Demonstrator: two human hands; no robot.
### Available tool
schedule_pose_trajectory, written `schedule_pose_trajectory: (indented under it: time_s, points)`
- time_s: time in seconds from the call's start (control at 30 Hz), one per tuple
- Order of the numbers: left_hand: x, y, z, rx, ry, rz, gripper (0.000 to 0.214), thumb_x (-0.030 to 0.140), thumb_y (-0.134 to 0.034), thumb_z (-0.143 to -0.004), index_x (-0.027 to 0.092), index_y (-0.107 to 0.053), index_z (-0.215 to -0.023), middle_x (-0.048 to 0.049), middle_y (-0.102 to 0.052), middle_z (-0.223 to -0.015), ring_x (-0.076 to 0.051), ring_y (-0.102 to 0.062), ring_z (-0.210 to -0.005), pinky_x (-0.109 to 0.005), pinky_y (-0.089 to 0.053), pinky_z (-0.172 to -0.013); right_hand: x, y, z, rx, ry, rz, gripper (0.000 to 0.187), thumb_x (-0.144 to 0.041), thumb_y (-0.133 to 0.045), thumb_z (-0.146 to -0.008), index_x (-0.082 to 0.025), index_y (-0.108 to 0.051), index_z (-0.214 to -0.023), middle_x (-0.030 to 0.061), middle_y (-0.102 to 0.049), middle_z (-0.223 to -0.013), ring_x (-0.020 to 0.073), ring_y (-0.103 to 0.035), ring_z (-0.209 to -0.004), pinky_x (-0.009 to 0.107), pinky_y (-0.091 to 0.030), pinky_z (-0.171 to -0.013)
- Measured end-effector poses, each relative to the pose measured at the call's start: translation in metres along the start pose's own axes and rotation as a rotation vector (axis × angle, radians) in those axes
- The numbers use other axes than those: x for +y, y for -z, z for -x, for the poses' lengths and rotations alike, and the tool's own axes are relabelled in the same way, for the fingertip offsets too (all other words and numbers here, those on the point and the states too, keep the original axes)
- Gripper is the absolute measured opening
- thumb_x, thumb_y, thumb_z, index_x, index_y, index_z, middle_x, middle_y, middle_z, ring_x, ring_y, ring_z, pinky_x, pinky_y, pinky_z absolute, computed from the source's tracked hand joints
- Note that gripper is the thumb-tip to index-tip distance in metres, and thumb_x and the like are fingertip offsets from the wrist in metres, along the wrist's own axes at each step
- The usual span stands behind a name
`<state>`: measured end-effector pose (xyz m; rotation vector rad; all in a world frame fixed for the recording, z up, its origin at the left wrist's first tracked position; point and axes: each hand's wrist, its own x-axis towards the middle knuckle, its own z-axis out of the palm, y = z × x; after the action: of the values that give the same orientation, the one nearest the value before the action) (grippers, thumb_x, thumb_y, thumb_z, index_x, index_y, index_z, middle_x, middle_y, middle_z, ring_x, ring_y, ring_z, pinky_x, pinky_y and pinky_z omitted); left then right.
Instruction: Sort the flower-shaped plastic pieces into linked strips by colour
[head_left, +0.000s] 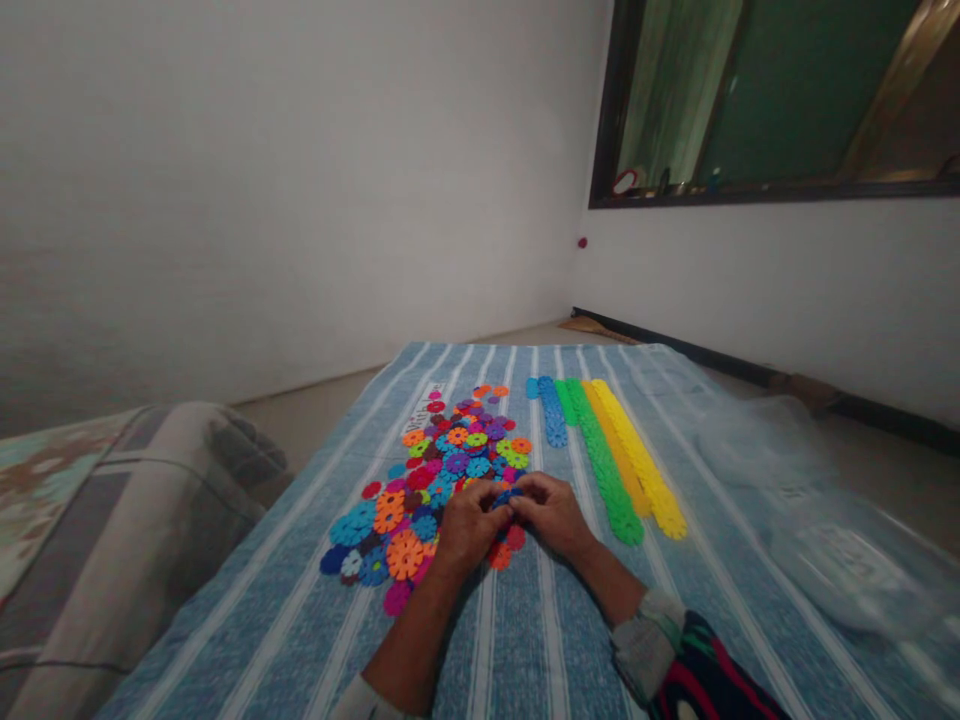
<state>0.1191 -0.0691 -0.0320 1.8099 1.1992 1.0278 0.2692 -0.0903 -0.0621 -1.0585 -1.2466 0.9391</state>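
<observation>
Both of my hands meet over the right edge of a pile of notched plastic discs (405,553) in many colours. Between the fingertips sits a dark blue notched disc (508,495); whether a second one is joined to it I cannot tell. My left hand (471,525) pinches it from the left, and my right hand (553,512) from the right. To the right of the hands lie rows of overlapping discs: a blue row (553,415), a green row (609,475), an orange row (621,455) and a yellow row (645,462).
A blue and white striped cloth (517,660) covers the table. Clear plastic containers or bags (840,550) lie at the right. A printed white strip (424,405) lies behind the pile. Left of the table is a cloth-covered seat or bed (180,500).
</observation>
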Motion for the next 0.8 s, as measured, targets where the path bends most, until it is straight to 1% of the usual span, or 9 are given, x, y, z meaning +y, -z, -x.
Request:
schedule_pose_trajectory:
  time_s: [0.17, 0.3, 0.37, 0.43, 0.5, 0.57, 0.6, 0.7, 0.8]
  points:
    - [0.003, -0.001, 0.001, -0.026, -0.03, -0.013, 0.009, 0.026, -0.064, -0.064, 0.019, -0.069, -0.067, 0.0019, -0.064, -0.065, -0.015, -0.057, -0.063, -0.026, -0.043, -0.061, -0.004, -0.001, 0.0, -0.04, -0.047, -0.046, 0.012, -0.029, -0.07, -0.069, -0.019, -0.065, -0.074, -0.0039, -0.062, -0.062, 0.0124, -0.057, -0.055, 0.024, -0.046, -0.056]
    - [-0.005, -0.003, -0.001, 0.018, -0.049, -0.024, 0.02, 0.029, -0.065, -0.065, 0.019, -0.072, -0.082, 0.0003, -0.067, -0.071, -0.017, -0.06, -0.067, -0.028, -0.046, -0.065, -0.009, 0.008, -0.006, -0.028, -0.034, 0.014, 0.011, -0.029, -0.067, -0.069, -0.019, -0.064, -0.071, -0.0041, -0.062, -0.061, 0.0127, -0.058, -0.054, 0.024, -0.046, -0.055]
    - [-0.008, -0.003, -0.002, 0.068, -0.049, -0.034, 0.023, 0.03, -0.064, -0.068, 0.018, -0.071, -0.086, -0.0005, -0.068, -0.073, -0.017, -0.061, -0.069, -0.029, -0.048, -0.068, -0.012, 0.02, -0.013, 0.02, -0.004, 0.118, 0.01, -0.029, -0.066, -0.07, -0.019, -0.064, -0.071, -0.004, -0.062, -0.062, 0.0128, -0.058, -0.055, 0.024, -0.046, -0.055]
    - [-0.01, -0.002, -0.003, 0.099, -0.049, -0.055, 0.022, 0.031, -0.061, -0.071, 0.018, -0.071, -0.086, -0.001, -0.069, -0.075, -0.018, -0.063, -0.071, -0.03, -0.048, -0.071, -0.015, 0.037, -0.023, 0.087, 0.019, 0.275, 0.011, -0.029, -0.064, -0.072, -0.019, -0.066, -0.073, -0.0031, -0.063, -0.064, 0.0133, -0.058, -0.057, 0.024, -0.046, -0.057]
    - [-0.012, -0.001, -0.003, 0.11, -0.054, -0.083, 0.02, 0.03, -0.058, -0.073, 0.019, -0.071, -0.085, -0.0011, -0.069, -0.075, -0.018, -0.063, -0.071, -0.03, -0.049, -0.072, -0.018, 0.055, -0.035, 0.141, 0.026, 0.501, 0.011, -0.026, -0.062, -0.073, -0.018, -0.068, -0.074, -0.0016, -0.066, -0.066, 0.0138, -0.059, -0.059, 0.025, -0.046, -0.059]
    - [-0.012, -0.001, -0.004, 0.119, -0.068, -0.126, 0.019, 0.028, -0.056, -0.075, 0.019, -0.071, -0.083, -0.0015, -0.07, -0.076, -0.018, -0.063, -0.073, -0.03, -0.048, -0.072, -0.021, 0.07, -0.048, 0.161, 0.016, 0.77, 0.011, -0.021, -0.061, -0.073, -0.018, -0.071, -0.077, -0.0005, -0.069, -0.07, 0.0147, -0.062, -0.064, 0.025, -0.047, -0.063]
    - [-0.013, -0.001, -0.003, 0.123, -0.077, -0.149, 0.018, 0.027, -0.055, -0.075, 0.019, -0.07, -0.082, -0.0018, -0.07, -0.077, -0.018, -0.063, -0.073, -0.03, -0.048, -0.072, -0.021, 0.077, -0.054, 0.168, 0.007, 0.838, 0.012, -0.019, -0.061, -0.073, -0.018, -0.072, -0.078, 0.0002, -0.07, -0.073, 0.0155, -0.064, -0.069, 0.025, -0.047, -0.066]
    - [-0.014, -0.002, -0.003, 0.128, -0.104, -0.193, 0.018, 0.026, -0.053, -0.077, 0.02, -0.07, -0.078, -0.0023, -0.07, -0.076, -0.018, -0.063, -0.074, -0.029, -0.047, -0.073, -0.022, 0.087, -0.071, 0.163, -0.016, 0.938, 0.016, -0.015, -0.062, -0.074, -0.019, -0.074, -0.083, 0.0016, -0.073, -0.077, 0.0165, -0.066, -0.075, 0.024, -0.046, -0.067]
    - [-0.014, -0.003, -0.003, 0.126, -0.111, -0.193, 0.018, 0.025, -0.052, -0.077, 0.02, -0.069, -0.078, -0.0025, -0.07, -0.078, -0.017, -0.063, -0.074, -0.029, -0.046, -0.073, -0.02, 0.087, -0.084, 0.13, -0.026, 1.01, 0.018, -0.014, -0.064, -0.075, -0.019, -0.076, -0.087, 0.0025, -0.074, -0.08, 0.0166, -0.067, -0.077, 0.023, -0.045, -0.068]
